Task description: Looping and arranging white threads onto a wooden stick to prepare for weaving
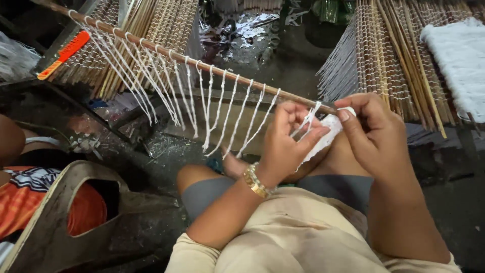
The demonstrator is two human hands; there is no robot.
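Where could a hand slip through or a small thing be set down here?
Gaps between the hanging white strings on the wooden stick would pass a hand. Dark floor between the two stick bundles looks barest. It is crowded at the stick's end, where left hand and right hand work.

Light: dim, soft, from above
Shadows: deep at the left floor (126, 167)
Focus: sharp centre, slightly blurred edges

Dim, littered concrete floor (283, 65)

Craft workshop: stacked corded stick racks (151, 30) beyond fingers (303, 119), more racks (384, 55) right, littered dirt floor (252, 35).
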